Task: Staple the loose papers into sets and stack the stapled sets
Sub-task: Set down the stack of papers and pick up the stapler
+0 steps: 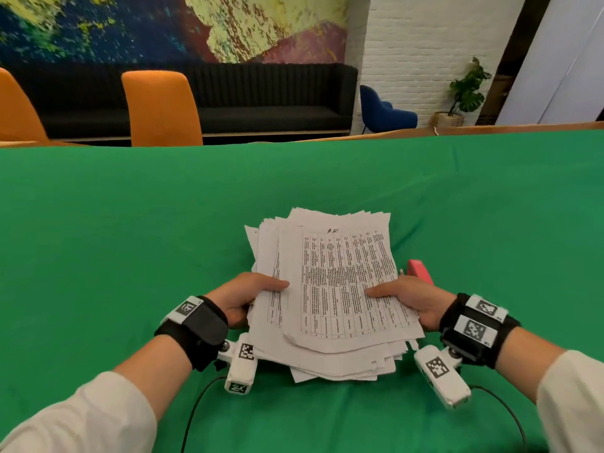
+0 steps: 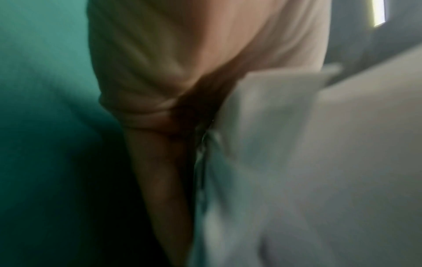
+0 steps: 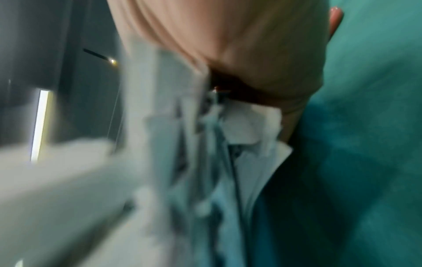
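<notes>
A thick, uneven pile of printed papers [image 1: 330, 289] is held just above the green cloth in the middle of the head view. My left hand [image 1: 248, 295] grips its left edge, thumb on top. My right hand [image 1: 405, 299] grips the right edge the same way. The top sheet carries a table of small text. A pink stapler [image 1: 420, 271] lies on the cloth just beyond my right hand, partly hidden by it. Both wrist views are blurred: the left shows my palm [image 2: 160, 72] against the paper edges [image 2: 274, 162], the right shows paper edges [image 3: 205, 162] under my hand [image 3: 251, 45].
A green cloth [image 1: 130, 240] covers the table. Two orange chairs [image 1: 160, 109] stand at the far edge, with a dark sofa [image 1: 271, 99] and a blue chair [image 1: 382, 109] behind. Black cables [image 1: 196, 413] trail from the wrist cameras over the near cloth.
</notes>
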A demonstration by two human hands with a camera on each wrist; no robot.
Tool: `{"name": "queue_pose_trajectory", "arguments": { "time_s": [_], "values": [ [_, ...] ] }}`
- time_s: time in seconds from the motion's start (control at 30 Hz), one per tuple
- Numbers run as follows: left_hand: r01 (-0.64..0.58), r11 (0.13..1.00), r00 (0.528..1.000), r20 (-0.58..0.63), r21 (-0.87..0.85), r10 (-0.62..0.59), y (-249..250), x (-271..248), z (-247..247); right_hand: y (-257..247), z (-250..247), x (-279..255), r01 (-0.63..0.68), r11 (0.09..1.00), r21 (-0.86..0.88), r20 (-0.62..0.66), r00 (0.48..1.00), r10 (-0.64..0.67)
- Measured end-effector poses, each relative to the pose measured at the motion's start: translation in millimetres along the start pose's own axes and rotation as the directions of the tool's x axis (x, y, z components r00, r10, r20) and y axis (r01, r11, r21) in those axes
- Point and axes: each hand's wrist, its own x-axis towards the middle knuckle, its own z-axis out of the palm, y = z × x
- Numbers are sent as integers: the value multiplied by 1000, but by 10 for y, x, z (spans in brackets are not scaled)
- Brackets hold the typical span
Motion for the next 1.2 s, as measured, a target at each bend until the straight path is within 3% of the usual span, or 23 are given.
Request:
{"name": "queue_pose_trajectory", "arguments": {
  "time_s": [0.13, 0.23, 0.33, 0.5, 0.57, 0.6, 0.67, 0.7, 0.77, 0.8, 0.93, 1.07, 1.13, 1.2],
  "values": [
    [-34, 999, 999, -11, 13, 34, -93, -11, 90, 3, -48, -19, 55, 996, -72, 1, 998, -55],
    [-118, 993, 993, -15, 11, 118, -130, -43, 149, -35, -107, -82, 119, 987, -108, -47, 991, -124],
    [-223, 975, 975, -12, -3, 223, -20, -167, 230, -162, -216, -226, 232, 967, -107, 10, 973, -233],
    [-329, 928, 943, -14, -177, 332, 332, -374, 314, -517, -525, -446, 405, 899, 164, 85, 902, -422],
    [-313, 923, 949, -31, -222, 314, 428, -365, 275, -559, -714, -353, 381, 890, 250, 61, 911, -407],
    [-290, 927, 956, -31, -237, 291, 464, -363, 265, -561, -795, -270, 370, 908, 197, 0, 926, -377],
    [-229, 934, 972, -23, -275, 232, 515, -371, 271, -504, -911, -93, 287, 936, -204, -244, 911, -333],
    [-203, 934, 978, -23, -296, 205, 530, -375, 288, -440, -949, -13, 183, 893, -411, -313, 891, -327],
    [-170, 925, 984, -8, -339, 177, 545, -368, 330, -310, -956, 102, 17, 783, -622, -317, 909, -271],
    [-166, 920, 985, -11, -355, 173, 542, -360, 353, -250, -941, 131, -6, 754, -657, -289, 926, -244],
    [-114, 907, 987, 56, -405, 149, 444, -299, 513, -178, -1017, 129, 26, 803, -595, -203, 962, -181],
    [-82, 903, 978, 141, -421, 154, 227, -88, 921, -239, -1378, -289, 69, 885, -460, -173, 971, -166],
    [-116, 905, 969, 153, -409, 194, 78, 101, 1190, -272, -1627, -556, 100, 919, -382, -254, 945, -208],
    [-140, 908, 964, 156, -396, 217, -84, 296, 1465, -296, -1898, -786, 100, 931, -352, -415, 875, -251]
  ]
}}
